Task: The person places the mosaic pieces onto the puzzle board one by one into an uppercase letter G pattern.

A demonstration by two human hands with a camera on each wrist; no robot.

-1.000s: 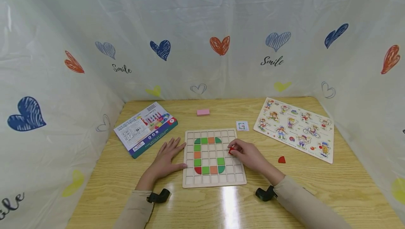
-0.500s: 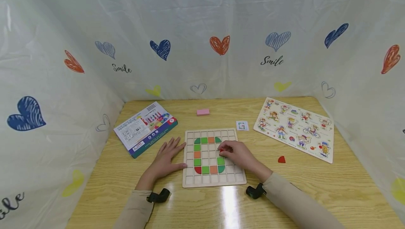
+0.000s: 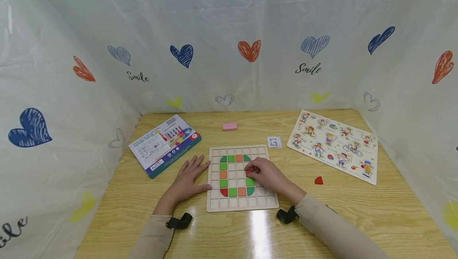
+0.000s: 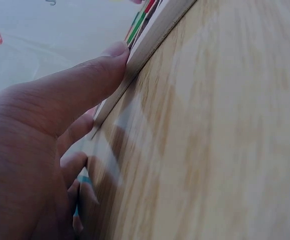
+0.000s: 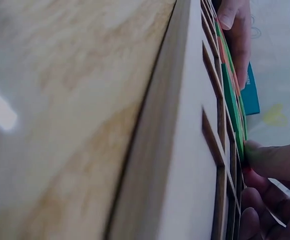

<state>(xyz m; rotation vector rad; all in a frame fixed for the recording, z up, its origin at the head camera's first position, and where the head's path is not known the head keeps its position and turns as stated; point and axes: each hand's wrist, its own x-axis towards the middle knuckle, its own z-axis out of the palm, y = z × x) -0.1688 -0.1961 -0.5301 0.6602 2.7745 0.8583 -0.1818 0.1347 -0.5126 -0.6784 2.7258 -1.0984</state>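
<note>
A wooden grid board lies flat, with green, orange and red tiles set in a ring of its cells. My right hand pinches a red tile at the ring's right side, just above a light green tile; the fingers partly cover it. In the right wrist view the thumb presses close to the tiles, and only a sliver of red shows. My left hand lies spread, its thumb and index finger touching the board's left edge. From the left wrist view, the thumb rests against that edge.
One red quarter-round tile lies right of the board. Behind are a small pattern card and a pink block. A picture puzzle board lies right, a flat box left. A heart-print curtain encloses the table.
My right hand has carried the red tile left, from the board's right columns to the spot above the light green tile, and settled there. The left hand has stayed in place.
</note>
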